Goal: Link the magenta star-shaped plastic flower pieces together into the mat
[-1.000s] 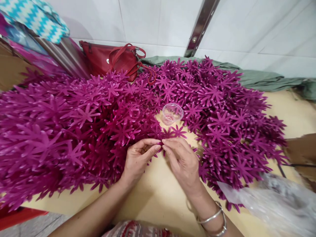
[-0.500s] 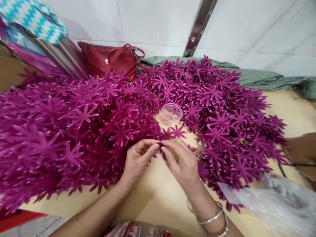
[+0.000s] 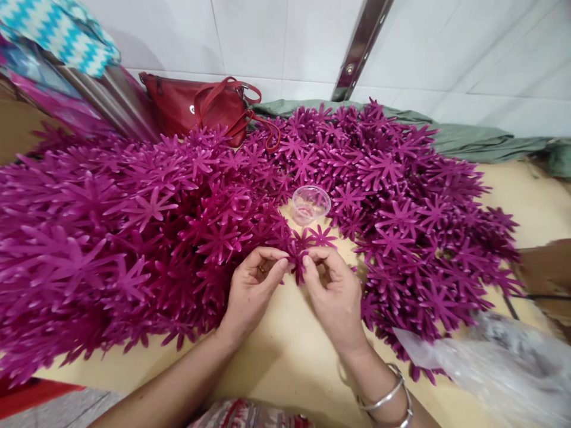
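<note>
Between my two hands is a small magenta artificial flower (image 3: 297, 260) with narrow finger-like petals. My left hand (image 3: 253, 285) pinches a petal on its left side between thumb and forefinger. On the flower's other side, my right hand (image 3: 335, 291) pinches a petal the same way, a silver bangle on that wrist. Another loose flower (image 3: 322, 236) lies just beyond my fingertips. Behind it stands a clear plastic cup (image 3: 311, 205) with a little pinkish content at the bottom, which I cannot make out.
Large heaps of magenta flowers lie left (image 3: 147, 214) and right (image 3: 401, 226) on the pale yellow table (image 3: 276, 356). A red handbag (image 3: 178, 107) and green cloth (image 3: 473, 142) are by the tiled wall. A clear plastic bag (image 3: 495, 362) lies at right front.
My right hand has moved slightly right, away from my left, so the fingertips are apart and the flower shows between them. My left hand has hardly moved.
</note>
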Demonstrator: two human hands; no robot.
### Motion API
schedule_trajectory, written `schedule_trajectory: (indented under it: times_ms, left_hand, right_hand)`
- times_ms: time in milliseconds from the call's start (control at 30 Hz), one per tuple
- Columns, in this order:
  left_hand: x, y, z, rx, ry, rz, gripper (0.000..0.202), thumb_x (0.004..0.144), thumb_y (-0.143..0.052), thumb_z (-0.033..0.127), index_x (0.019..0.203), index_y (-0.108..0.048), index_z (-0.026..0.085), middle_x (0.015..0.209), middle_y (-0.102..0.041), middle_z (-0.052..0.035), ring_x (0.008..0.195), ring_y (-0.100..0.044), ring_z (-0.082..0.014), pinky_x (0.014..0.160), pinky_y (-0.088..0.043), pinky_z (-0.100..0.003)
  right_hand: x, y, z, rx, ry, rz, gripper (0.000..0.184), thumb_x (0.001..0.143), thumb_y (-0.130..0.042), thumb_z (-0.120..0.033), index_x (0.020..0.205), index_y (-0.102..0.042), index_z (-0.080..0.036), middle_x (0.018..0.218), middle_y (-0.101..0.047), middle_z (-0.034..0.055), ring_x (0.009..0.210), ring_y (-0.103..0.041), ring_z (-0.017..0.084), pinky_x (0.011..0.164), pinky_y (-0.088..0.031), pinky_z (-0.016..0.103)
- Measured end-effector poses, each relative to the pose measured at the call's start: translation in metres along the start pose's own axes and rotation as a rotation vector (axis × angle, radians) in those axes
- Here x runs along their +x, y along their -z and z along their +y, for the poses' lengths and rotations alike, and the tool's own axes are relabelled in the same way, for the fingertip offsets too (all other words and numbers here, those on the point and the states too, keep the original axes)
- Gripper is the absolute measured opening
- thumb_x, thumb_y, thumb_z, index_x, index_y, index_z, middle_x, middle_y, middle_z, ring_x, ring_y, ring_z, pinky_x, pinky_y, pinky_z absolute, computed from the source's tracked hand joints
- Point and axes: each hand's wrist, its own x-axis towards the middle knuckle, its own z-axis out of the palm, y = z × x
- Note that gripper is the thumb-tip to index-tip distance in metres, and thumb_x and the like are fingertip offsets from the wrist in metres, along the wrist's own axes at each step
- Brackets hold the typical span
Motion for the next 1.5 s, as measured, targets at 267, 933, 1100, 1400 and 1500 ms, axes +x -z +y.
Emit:
schedule_trajectory:
  times_ms: [267,933,1100,1400,1500]
  left_hand:
    - [0.0,0.0,-0.002,-0.002,-0.01,0.005,0.021,0.087,-0.077,0.038,0.092,-0.07,0.019,0.095,-0.074,-0.0049,0.081,-0.066,-0.0144,0.066,-0.054,-0.022]
    - [0.001,0.003,-0.001,0.046,0.007,0.037,0.021,0.086,-0.077,0.04,0.093,-0.077,0.02,0.085,-0.074,-0.0024,0.073,-0.063,-0.0133,0.066,-0.053,-0.022]
    - [0.001,0.004,-0.003,0.063,-0.002,0.041,0.02,0.089,-0.074,0.039,0.095,-0.077,0.02,0.088,-0.074,-0.0024,0.077,-0.064,-0.0129,0.07,-0.052,-0.021]
    - [-0.001,0.002,-0.001,0.074,-0.019,-0.006,0.02,0.089,-0.074,0.038,0.096,-0.077,0.02,0.091,-0.076,-0.0045,0.079,-0.066,-0.0157,0.068,-0.054,-0.023]
    - [-0.001,0.002,-0.001,0.074,-0.02,-0.008,0.018,0.089,-0.074,0.037,0.095,-0.077,0.02,0.091,-0.076,-0.0043,0.08,-0.066,-0.0155,0.069,-0.054,-0.023]
  right_hand:
    - [0.006,0.001,-0.001,0.176,-0.129,-0.028,0.003,0.091,-0.066,-0.021,0.088,-0.067,-0.02,0.086,-0.069,0.0015,0.079,-0.063,0.015,0.075,-0.052,0.028]
    - [0.012,0.007,0.005,0.237,-0.055,-0.15,0.008,0.09,-0.071,-0.022,0.082,-0.072,-0.023,0.097,-0.072,0.0041,0.092,-0.069,0.018,0.083,-0.056,0.03]
    - [0.01,0.002,0.006,0.308,-0.176,-0.073,0.006,0.09,-0.072,-0.027,0.086,-0.071,-0.022,0.093,-0.074,0.0034,0.086,-0.068,0.017,0.079,-0.057,0.03]
    - [0.01,0.005,0.0,0.169,-0.111,-0.104,0.005,0.091,-0.069,-0.023,0.092,-0.074,-0.022,0.104,-0.074,0.007,0.102,-0.069,0.021,0.094,-0.055,0.037]
    - [0.008,0.004,-0.001,0.11,-0.053,-0.078,0.005,0.091,-0.07,-0.021,0.087,-0.072,-0.023,0.104,-0.071,0.0062,0.103,-0.067,0.022,0.096,-0.053,0.039]
